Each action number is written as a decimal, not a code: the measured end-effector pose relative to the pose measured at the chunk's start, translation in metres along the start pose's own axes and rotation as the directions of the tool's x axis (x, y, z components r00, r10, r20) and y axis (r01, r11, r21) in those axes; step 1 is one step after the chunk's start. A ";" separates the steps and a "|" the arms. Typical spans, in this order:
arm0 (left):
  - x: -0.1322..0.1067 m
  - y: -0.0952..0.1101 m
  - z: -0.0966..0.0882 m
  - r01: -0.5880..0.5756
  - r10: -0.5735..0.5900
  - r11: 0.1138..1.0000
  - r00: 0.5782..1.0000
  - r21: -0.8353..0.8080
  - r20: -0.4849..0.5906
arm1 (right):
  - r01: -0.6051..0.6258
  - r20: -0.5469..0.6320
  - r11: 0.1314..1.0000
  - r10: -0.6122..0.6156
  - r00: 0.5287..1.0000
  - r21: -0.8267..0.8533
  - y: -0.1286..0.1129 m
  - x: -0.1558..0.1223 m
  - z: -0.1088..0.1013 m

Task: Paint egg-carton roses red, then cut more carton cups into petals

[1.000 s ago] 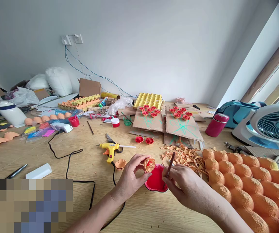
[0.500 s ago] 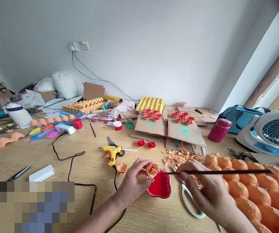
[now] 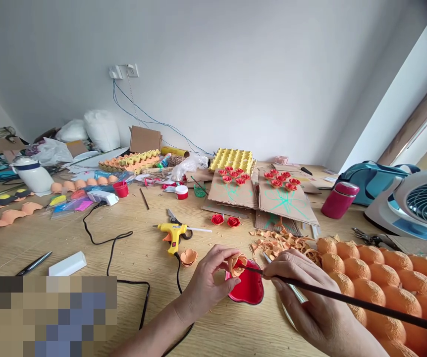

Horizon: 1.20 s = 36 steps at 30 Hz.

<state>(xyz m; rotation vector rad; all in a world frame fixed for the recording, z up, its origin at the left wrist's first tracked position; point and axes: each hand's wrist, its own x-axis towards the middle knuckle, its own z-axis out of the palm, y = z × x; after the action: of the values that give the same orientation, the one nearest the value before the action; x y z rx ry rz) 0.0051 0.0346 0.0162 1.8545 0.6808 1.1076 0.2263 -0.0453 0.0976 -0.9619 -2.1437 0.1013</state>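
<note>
In my left hand (image 3: 210, 277) is an orange paper flower (image 3: 235, 264) cut from egg carton, its centre partly red. My right hand (image 3: 310, 292) grips a long dark paintbrush (image 3: 325, 292), whose tip reaches into the flower's middle. Just beneath the flower sits a dish of red paint (image 3: 249, 287). Scissors with a pale green handle (image 3: 291, 317) lie partly hidden under my right hand. An unpainted orange flower (image 3: 188, 257) rests left of my left hand, close to a yellow glue gun (image 3: 172, 233). Two red flowers (image 3: 225, 220) lie farther back.
Orange egg trays (image 3: 369, 277) fill the right front, beside carton scraps (image 3: 284, 244). Cardboard sheets (image 3: 284, 206) carry several red flowers. A pink thermos (image 3: 340, 200) and a fan (image 3: 414, 203) stand right. Black cords (image 3: 110, 258) cross the table at left.
The brush tip has moved left from beside the flower into its centre, and the brush's rear end has dropped. My left hand has tilted the flower slightly. The whole view has shifted a little.
</note>
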 end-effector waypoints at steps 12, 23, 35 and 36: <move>0.001 -0.001 0.000 -0.007 0.007 1.000 1.000 -0.016 -0.002 | 0.077 0.008 0.997 -0.077 0.997 -0.018 -0.004 0.007 -0.001; 0.001 0.002 0.000 0.018 -0.018 0.999 1.000 -0.028 0.014 | 0.190 0.092 0.976 -0.181 0.979 -0.109 -0.014 0.013 0.006; 0.001 0.000 0.000 0.012 -0.012 0.998 1.000 -0.068 0.005 | 0.256 0.178 0.931 -0.215 0.960 -0.258 -0.028 0.011 0.002; 0.001 -0.001 0.000 0.014 -0.014 0.997 1.000 -0.072 0.009 | 0.261 0.164 0.929 -0.223 0.961 -0.263 -0.027 0.011 0.003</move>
<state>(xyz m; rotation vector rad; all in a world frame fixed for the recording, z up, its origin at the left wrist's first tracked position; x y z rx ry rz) 0.0056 0.0354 0.0159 1.7900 0.6398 1.1006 0.2037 -0.0562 0.1117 -0.8563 -2.4273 -0.2791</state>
